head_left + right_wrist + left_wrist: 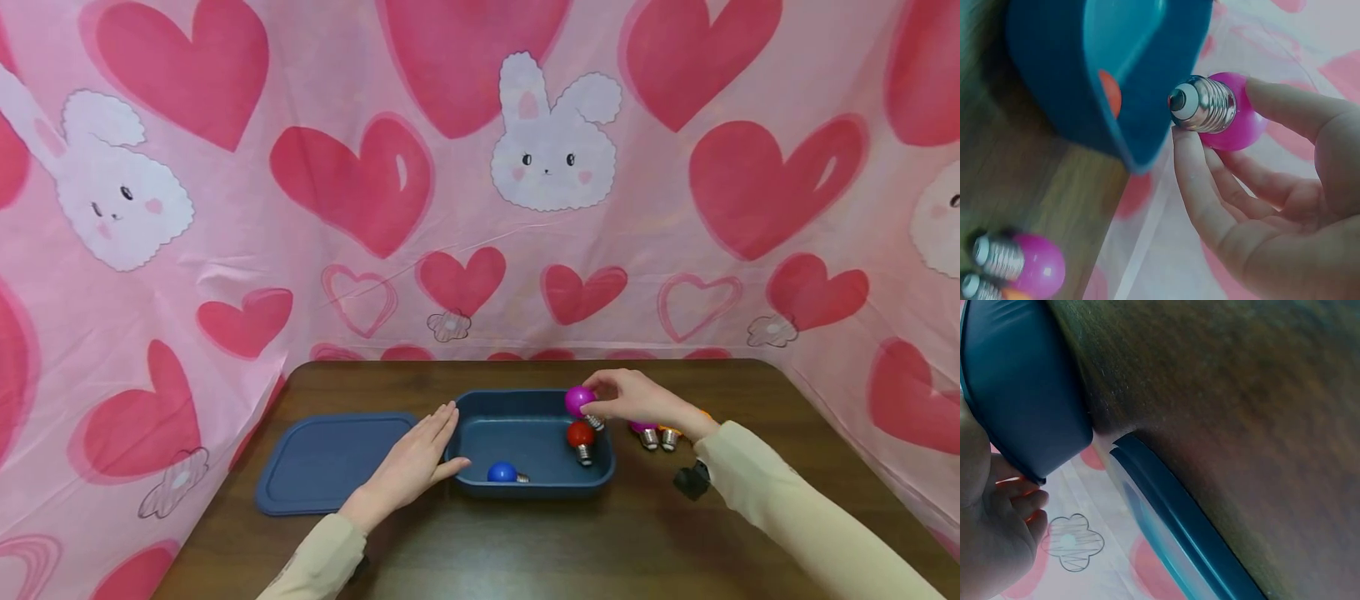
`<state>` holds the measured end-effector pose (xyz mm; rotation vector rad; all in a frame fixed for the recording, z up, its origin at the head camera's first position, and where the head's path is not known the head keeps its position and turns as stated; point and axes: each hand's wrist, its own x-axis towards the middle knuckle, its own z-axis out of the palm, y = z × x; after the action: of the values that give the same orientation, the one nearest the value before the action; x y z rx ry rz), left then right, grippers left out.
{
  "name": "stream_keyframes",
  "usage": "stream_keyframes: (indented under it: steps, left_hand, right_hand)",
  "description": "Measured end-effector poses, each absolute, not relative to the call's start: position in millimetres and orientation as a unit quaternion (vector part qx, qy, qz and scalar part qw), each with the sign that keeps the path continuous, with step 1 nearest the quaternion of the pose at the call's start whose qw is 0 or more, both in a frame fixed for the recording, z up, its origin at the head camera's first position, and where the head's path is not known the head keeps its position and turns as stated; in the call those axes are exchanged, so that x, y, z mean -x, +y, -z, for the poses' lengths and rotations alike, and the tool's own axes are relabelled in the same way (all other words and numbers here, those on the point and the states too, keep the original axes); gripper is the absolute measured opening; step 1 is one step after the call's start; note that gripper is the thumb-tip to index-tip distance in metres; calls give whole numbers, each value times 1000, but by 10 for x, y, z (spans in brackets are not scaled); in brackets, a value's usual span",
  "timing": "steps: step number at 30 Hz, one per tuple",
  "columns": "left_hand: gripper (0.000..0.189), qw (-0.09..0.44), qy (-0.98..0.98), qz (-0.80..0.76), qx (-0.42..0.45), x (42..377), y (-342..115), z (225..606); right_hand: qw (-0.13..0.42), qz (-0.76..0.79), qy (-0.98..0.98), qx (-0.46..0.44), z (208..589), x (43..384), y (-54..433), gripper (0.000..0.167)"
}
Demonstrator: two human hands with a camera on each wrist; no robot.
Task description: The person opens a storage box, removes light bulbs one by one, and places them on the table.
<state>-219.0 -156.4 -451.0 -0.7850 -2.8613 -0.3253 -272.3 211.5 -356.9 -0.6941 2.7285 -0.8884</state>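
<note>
My right hand (630,396) pinches a magenta light bulb (578,401) between thumb and fingers, over the right end of a dark blue plastic box (517,492). In the right wrist view the held bulb's metal screw base (1213,105) points toward the box. Inside the box, a red bulb (580,434) lies near the right wall and a blue bulb (502,472) near the front left. My left hand (412,454) rests with fingers straight along the box's left rim; the left wrist view shows its fingers (1034,503) beside the outer wall.
A flat blue lid (337,462) lies on the brown wooden table (525,550) left of the box. To the right, partly behind my right wrist, lie another magenta bulb (1041,265) and an orange bulb (670,433). A pink heart-patterned cloth (480,208) hangs behind the table.
</note>
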Motion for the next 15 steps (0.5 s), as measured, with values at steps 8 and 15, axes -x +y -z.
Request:
stream_keyframes:
  steps: [8,15]
  left_hand:
    - [81,82,-954,112,267,2218,-1526,4518]
    - [81,84,-955,113,260,2208,-1553,4526]
  right_hand:
    - [67,296,938,169,3511,2616,2535,45]
    - [84,348,926,120,3528,2545,2829,48]
